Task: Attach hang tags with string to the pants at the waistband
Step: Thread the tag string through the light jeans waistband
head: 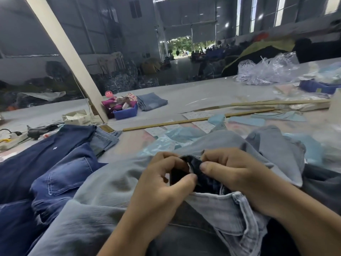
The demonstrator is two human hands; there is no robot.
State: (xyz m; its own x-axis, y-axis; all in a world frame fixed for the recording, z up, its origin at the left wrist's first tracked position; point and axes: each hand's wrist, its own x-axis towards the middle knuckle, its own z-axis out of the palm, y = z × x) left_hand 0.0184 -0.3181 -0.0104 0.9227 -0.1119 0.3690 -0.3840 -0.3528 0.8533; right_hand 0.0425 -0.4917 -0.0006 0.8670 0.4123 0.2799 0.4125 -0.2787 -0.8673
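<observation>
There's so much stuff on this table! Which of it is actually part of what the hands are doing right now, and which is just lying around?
In the job:
left hand and right hand, both pinching a dark piece of fabric
light blue pants under the hands

Lying about:
dark blue jeans
folded jeans
blue bin
wooden sticks
clear plastic bags
power strip

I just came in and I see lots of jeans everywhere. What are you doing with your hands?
A person is working on a pair of light blue pants spread in front of them on a big table. The left hand and right hand both pinch a dark bit of fabric at the waistband. No hang tag or string shows clearly yet. Darker blue jeans lie to the left, and light blue paper tags are scattered behind.
</observation>
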